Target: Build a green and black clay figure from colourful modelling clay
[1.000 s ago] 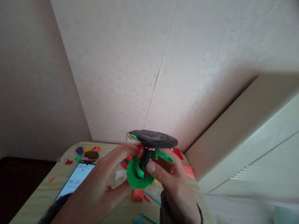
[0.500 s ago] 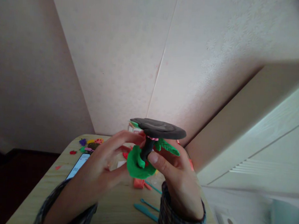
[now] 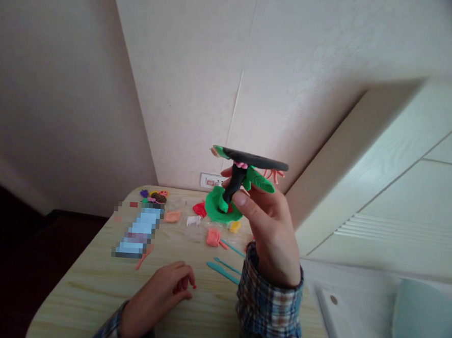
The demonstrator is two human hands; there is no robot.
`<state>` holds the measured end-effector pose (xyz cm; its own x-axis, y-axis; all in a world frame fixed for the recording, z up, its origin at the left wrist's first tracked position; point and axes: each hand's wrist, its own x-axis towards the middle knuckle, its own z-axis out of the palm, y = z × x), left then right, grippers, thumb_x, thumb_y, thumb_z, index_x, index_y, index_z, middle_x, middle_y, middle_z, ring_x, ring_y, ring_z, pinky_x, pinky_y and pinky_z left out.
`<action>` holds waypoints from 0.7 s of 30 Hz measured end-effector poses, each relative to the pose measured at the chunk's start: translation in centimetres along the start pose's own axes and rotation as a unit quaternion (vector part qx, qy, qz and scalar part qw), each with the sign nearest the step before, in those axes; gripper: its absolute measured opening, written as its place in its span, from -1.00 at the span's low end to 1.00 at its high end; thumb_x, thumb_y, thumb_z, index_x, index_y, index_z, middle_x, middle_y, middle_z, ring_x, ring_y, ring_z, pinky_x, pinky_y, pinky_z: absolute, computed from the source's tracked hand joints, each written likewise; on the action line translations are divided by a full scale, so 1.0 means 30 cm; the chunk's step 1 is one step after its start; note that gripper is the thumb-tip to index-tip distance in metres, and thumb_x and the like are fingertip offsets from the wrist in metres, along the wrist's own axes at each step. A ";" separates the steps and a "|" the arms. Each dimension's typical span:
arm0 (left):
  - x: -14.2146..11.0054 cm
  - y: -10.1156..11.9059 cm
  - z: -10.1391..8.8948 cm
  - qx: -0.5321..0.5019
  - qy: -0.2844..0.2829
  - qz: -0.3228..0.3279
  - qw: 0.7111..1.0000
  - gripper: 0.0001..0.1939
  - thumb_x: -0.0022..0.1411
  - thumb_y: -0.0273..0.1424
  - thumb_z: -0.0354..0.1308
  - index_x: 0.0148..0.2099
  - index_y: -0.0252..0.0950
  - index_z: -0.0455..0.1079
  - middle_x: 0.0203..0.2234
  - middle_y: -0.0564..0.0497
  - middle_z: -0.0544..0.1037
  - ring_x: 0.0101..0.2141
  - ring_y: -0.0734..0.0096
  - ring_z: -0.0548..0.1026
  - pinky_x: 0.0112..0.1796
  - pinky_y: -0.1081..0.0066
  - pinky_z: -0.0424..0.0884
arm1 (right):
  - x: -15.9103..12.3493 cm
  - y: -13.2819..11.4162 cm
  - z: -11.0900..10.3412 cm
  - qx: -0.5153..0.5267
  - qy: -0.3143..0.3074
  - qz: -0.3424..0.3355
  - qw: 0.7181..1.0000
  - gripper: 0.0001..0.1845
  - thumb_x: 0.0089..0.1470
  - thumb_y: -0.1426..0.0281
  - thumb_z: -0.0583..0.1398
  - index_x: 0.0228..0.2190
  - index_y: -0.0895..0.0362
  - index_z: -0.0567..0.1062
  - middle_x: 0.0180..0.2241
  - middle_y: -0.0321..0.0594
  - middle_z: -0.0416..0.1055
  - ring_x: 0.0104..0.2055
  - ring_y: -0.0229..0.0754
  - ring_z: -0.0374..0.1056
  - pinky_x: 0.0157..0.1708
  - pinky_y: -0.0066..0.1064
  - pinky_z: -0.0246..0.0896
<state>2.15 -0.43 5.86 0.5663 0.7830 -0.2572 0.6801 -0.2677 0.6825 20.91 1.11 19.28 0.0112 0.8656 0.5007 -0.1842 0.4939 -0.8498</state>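
Note:
My right hand (image 3: 274,225) grips a modelling-clay figure by its black stem (image 3: 234,182), thumb in front. The figure has a frilly green base (image 3: 213,203), a green leaf (image 3: 262,180), a pink ring under the top and a flat black disc (image 3: 257,159). A green and tan piece sits at the disc's left edge, and coral strands (image 3: 275,174) hang at its right. Low over the table, my left hand (image 3: 168,290) has curled fingers with the thumb apart, holding nothing visible. A tiny red bit (image 3: 195,287) lies by its fingertips.
On the wooden table (image 3: 88,288) lie a pixelated phone (image 3: 140,232), coral clay (image 3: 213,237), red clay (image 3: 199,208), yellow clay (image 3: 234,226), and blue modelling tools (image 3: 223,272). Several small coloured pieces (image 3: 157,197) cluster at the back left. A wall socket (image 3: 210,181) is behind.
My left hand has left the figure and come down to the table beside the red bit. The right hand holds the figure higher in view, its disc now seen nearly edge-on. The view has tilted down.

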 end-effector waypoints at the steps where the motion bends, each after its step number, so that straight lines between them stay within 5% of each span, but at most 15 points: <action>1: 0.006 -0.009 0.024 0.010 0.012 0.000 1.000 -0.83 0.01 -0.55 0.01 -0.31 -0.29 0.34 -0.42 0.06 0.41 -0.39 0.45 0.37 -0.34 0.47 0.27 | -0.005 -0.004 0.004 0.007 -0.006 -0.002 1.000 -0.88 0.01 0.37 0.22 -0.32 0.03 0.51 -0.34 -0.31 0.41 -0.32 -0.28 0.34 -0.32 -0.45 0.30; 13: 0.089 -0.030 0.106 0.117 0.037 -0.026 0.992 -0.91 0.07 -0.52 -0.05 -0.39 -0.31 0.28 -0.37 -0.03 0.42 -0.35 0.36 0.36 -0.32 0.40 0.25 | -0.049 -0.032 -0.005 0.008 0.028 0.028 0.999 -0.78 -0.06 0.36 0.28 -0.28 -0.06 0.52 -0.31 -0.32 0.42 -0.30 -0.27 0.34 -0.27 -0.40 0.26; 17: 0.107 0.041 0.028 0.082 0.111 0.005 0.990 -0.90 0.08 -0.54 -0.09 -0.39 -0.29 0.23 -0.44 0.01 0.40 -0.41 0.40 0.37 -0.37 0.42 0.26 | -0.037 -0.029 -0.016 0.013 0.020 0.031 0.999 -0.83 -0.02 0.37 0.25 -0.31 -0.05 0.53 -0.32 -0.33 0.44 -0.30 -0.29 0.35 -0.26 -0.43 0.27; 21: 0.106 0.187 -0.127 0.055 0.264 0.076 0.960 -0.84 0.23 -0.40 -0.16 -0.38 -0.26 0.18 -0.54 0.07 0.36 -0.49 0.41 0.35 -0.44 0.43 0.24 | -0.020 -0.020 -0.038 0.020 0.019 0.065 0.998 -0.90 -0.03 0.37 0.25 -0.37 0.01 0.52 -0.42 -0.33 0.42 -0.37 -0.29 0.33 -0.37 -0.47 0.28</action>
<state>5.99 2.69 11.47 0.3674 0.8979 0.2425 0.6694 -0.4363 0.6013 22.13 0.38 19.32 0.0217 0.9247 0.3802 -0.2248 0.3750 -0.8993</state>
